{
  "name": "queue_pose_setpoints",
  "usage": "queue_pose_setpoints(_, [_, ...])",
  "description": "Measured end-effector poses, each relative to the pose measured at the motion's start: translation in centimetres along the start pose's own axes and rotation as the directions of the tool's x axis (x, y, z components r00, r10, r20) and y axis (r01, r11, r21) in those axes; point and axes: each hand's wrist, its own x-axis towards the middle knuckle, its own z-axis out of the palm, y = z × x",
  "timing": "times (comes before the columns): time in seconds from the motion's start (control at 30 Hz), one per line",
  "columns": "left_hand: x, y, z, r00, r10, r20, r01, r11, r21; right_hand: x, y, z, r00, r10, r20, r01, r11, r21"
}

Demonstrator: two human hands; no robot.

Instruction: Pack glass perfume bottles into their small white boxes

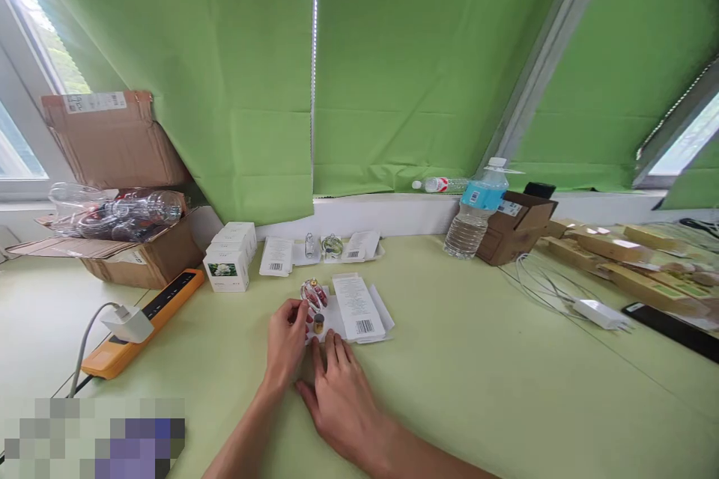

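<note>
My left hand [286, 340] has its fingers curled together at the left edge of a flattened white box [331, 312]. Its fingertips are beside a small clear glass bottle [313, 295] with red inside and a gold neck; what they pinch, if anything, is hidden. A small gold cap [318, 323] stands on the white box, just below the bottle and between my hands. My right hand [342, 389] lies palm down, fingers stretched out, their tips at the near edge of the box. Against the box's right side lies a white printed card with a barcode [358, 305].
Behind are two more glass bottles [332, 245] among flattened cards [276, 256]. White boxes [228, 266], an orange power strip [168, 303] and an open carton [168, 251] stand left. A water bottle [469, 221], brown box [514, 228] and white charger [601, 313] are right.
</note>
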Motion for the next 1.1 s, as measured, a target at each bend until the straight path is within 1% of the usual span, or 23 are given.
queue_pose_setpoints(0.23, [-0.1,0.4,0.2,0.998,0.041,-0.038,-0.04,0.999,0.021,0.1,0.8,0.0,0.999,-0.038,0.013,0.037,0.996,0.086])
queue_pose_setpoints(0.43, [0.0,0.3,0.1,0.996,0.045,-0.072,-0.04,0.997,0.071,0.3,1.2,-0.4,0.998,-0.052,0.04,0.046,0.991,0.125])
queue_pose_setpoints(0.6, [-0.2,0.4,0.1,0.995,0.09,-0.046,-0.081,0.985,0.155,0.4,1.3,-0.6,0.997,-0.061,0.044,0.054,0.987,0.149])
queue_pose_setpoints(0.7, [-0.3,0.4,0.3,0.988,0.142,-0.063,-0.122,0.959,0.255,0.4,1.4,-0.6,0.997,-0.072,0.042,0.065,0.987,0.149])
queue_pose_setpoints(0.8, [-0.3,-0.1,0.4,0.981,0.177,-0.081,-0.137,0.923,0.361,0.5,1.4,-0.4,0.996,-0.085,0.034,0.08,0.987,0.139])
queue_pose_setpoints(0.87, [-0.1,-0.5,0.3,0.976,0.204,-0.071,-0.161,0.905,0.393,0.5,1.5,-0.3,0.996,-0.087,0.026,0.083,0.988,0.133])
queue_pose_setpoints(0.93, [0.0,-0.9,0.3,0.972,0.233,-0.036,-0.2,0.893,0.402,0.5,1.5,-0.1,0.996,-0.088,0.018,0.085,0.988,0.131])
queue_pose_setpoints(1.03, [0.4,-1.5,0.1,0.976,0.215,0.032,-0.209,0.889,0.408,0.5,1.5,0.0,0.997,-0.08,0.001,0.079,0.988,0.129])
queue_pose_setpoints(1.1, [0.7,-1.8,0.0,0.979,0.197,0.045,-0.199,0.899,0.391,0.5,1.4,0.1,0.997,-0.074,-0.007,0.075,0.989,0.129])
